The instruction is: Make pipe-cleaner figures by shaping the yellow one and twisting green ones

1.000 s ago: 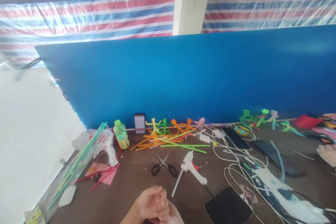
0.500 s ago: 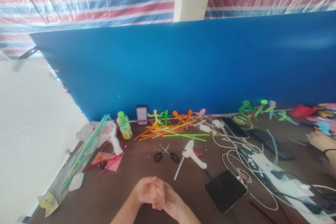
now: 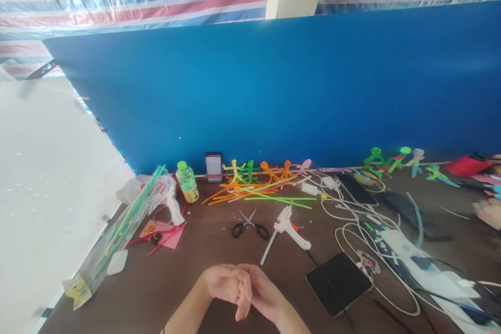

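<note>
You hold your hands (image 3: pixel 238 289) clasped together, empty, over the brown counter (image 3: pixel 136 297). Just ahead lies a white plastic glue gun (image 3: pixel 289 229), with black-handled steel scissors (image 3: pixel 249 227) beside it.

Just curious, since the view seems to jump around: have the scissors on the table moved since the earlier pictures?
No. The scissors still lie left of the glue gun, the same gap apart; only the camera shifted.

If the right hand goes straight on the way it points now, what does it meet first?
The person's own bare left hand comes first: the bare right hand is clasped against it, so they are touching and nothing else lies between them.
</note>
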A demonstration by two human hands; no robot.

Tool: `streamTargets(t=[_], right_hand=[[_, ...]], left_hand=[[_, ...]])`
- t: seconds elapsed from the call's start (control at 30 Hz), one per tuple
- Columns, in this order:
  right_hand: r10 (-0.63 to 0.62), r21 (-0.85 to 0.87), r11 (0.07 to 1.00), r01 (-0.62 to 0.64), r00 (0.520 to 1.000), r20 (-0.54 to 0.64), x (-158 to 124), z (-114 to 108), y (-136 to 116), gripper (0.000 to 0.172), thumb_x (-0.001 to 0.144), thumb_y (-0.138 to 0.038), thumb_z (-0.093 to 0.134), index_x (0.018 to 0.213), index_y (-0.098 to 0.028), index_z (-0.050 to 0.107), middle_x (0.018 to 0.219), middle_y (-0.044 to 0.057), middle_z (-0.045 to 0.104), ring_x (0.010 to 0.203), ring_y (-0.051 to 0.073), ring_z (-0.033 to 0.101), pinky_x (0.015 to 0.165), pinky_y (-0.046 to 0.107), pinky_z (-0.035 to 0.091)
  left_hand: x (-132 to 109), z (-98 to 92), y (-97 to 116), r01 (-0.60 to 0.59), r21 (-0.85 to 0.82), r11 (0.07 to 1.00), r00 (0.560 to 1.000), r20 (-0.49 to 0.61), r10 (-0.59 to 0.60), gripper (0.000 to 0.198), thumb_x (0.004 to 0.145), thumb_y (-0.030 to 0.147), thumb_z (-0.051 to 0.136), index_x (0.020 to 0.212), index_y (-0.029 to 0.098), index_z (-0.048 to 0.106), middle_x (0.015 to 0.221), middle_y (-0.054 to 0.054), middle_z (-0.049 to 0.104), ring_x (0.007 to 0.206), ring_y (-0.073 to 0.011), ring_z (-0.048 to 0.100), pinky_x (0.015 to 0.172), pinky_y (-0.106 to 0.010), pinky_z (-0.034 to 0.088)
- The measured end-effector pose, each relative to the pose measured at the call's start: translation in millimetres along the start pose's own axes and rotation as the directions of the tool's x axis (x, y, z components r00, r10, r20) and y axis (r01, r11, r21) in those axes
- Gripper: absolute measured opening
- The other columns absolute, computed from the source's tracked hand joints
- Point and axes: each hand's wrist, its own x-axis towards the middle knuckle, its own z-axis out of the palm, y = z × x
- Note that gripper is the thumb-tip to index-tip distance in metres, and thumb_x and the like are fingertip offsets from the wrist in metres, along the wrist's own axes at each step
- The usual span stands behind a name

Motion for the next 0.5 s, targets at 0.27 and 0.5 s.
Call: streamTargets(t=[0.27,0.5], right_hand=[[-0.107,-0.383,0.919,0.09,0.994,-0.024,-22.7,-3.8,-53.3,0.026,0.07,-0.038,0.064,0.082,-0.015,0.061,0.06,0.001,0.057,0.057,0.013,0.053,0.056,0.025,0.039],[-0.595,-0.596,0.611,0.521,0.799,0.088,-67.1,33.8,-102.2,0.022,0.073,-0.043,0.056,0.08,-0.025,0.066,0.083,0.012,0.062,0.09,0.026,0.054,0.082,0.04,0.038]], left_hand=[[-24.0,-12.4,39.3,-0.339,-0.063,0.938,0.849,-0.45,0.277,0.026,0.082,0.032,0.044,0.072,0.012,0.056,0.065,-0.006,0.055,0.06,-0.015,0.054,0.062,-0.028,0.037],[-26.7,-22.4,42.6,-0.603,-0.146,0.784,0.638,-0.679,0.363,0.016,0.076,0.023,0.051,0.082,0.011,0.059,0.07,-0.006,0.054,0.06,-0.0119,0.048,0.061,-0.026,0.037]])
